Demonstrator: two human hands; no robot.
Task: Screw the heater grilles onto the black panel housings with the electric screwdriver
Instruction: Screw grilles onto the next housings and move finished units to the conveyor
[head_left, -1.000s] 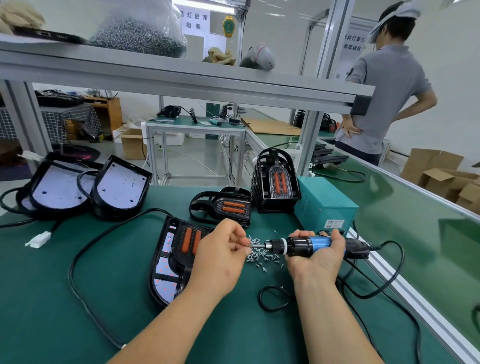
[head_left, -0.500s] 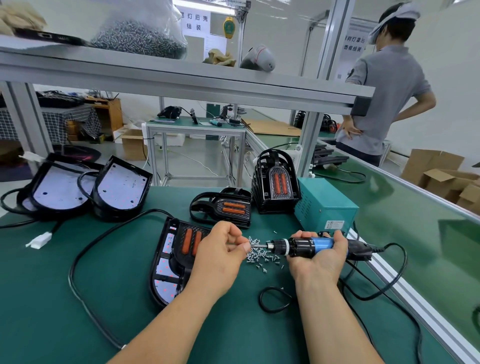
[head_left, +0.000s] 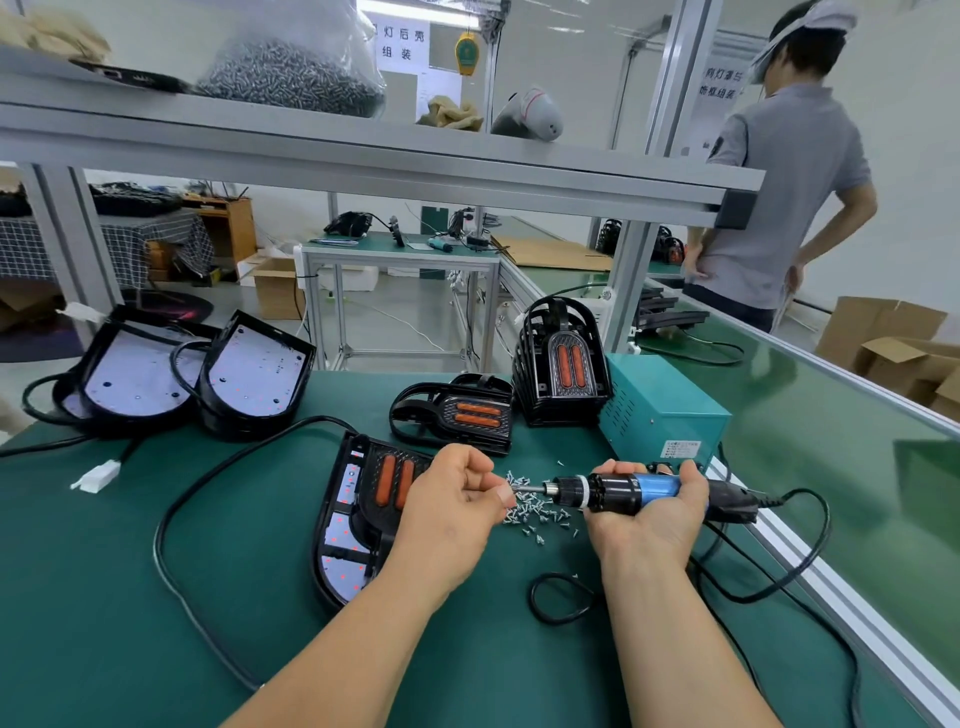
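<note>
My right hand (head_left: 649, 512) grips the black and blue electric screwdriver (head_left: 618, 491), held level with its bit pointing left. My left hand (head_left: 452, 501) has its fingers curled, and thumb and fingertips pinch at the bit's tip where a small screw seems to sit. Beneath lies a pile of loose screws (head_left: 535, 512) on the green mat. A black panel housing (head_left: 345, 514) with an orange-slotted grille (head_left: 392, 480) lies flat under my left hand. Another grille (head_left: 457, 413) lies behind, and a stack of grilles (head_left: 561, 364) stands upright.
Two more housings (head_left: 249, 374) lean at the back left with black cords trailing. A teal power box (head_left: 660, 410) stands right of the stack. The screwdriver's cable (head_left: 779, 582) loops over the mat. A person (head_left: 784, 171) stands at the back right by the conveyor.
Both hands stay nearly in place. The screwdriver has shifted slightly, and my left fingers have worked at the bit's tip.
</note>
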